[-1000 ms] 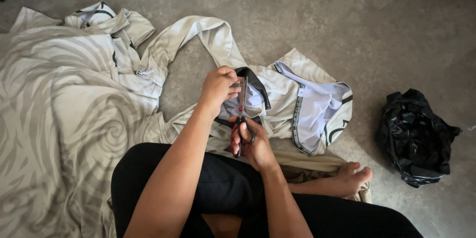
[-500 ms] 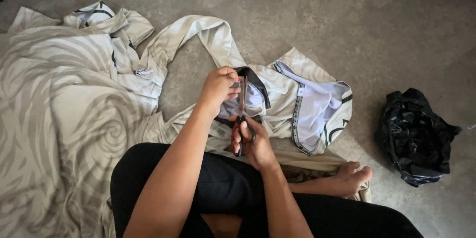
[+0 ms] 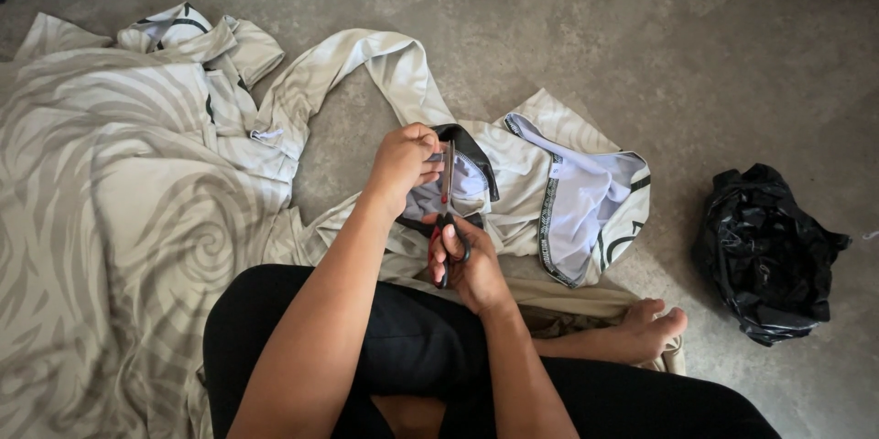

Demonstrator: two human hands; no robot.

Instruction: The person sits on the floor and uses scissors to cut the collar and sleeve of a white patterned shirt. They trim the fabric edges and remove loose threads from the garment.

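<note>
Item: pale swirl-print garment [image 3: 513, 173], spread on the floor [image 3: 595, 27] before our crossed legs. Our left hand [image 3: 403, 160] pinches its dark-trimmed edge [image 3: 472, 151] taut so the blades can bite. Our right hand [image 3: 472, 260] grips red-handled scissors [image 3: 446, 219], pointing away. Nearby: crumpled black bag [image 3: 765, 256], well apart.

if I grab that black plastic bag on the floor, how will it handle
The black plastic bag looks crumpled and glossy, so it is probably floppy, slightly slippery and light. It lies slumped on the concrete floor, so it seems unlikely to roll.
</note>
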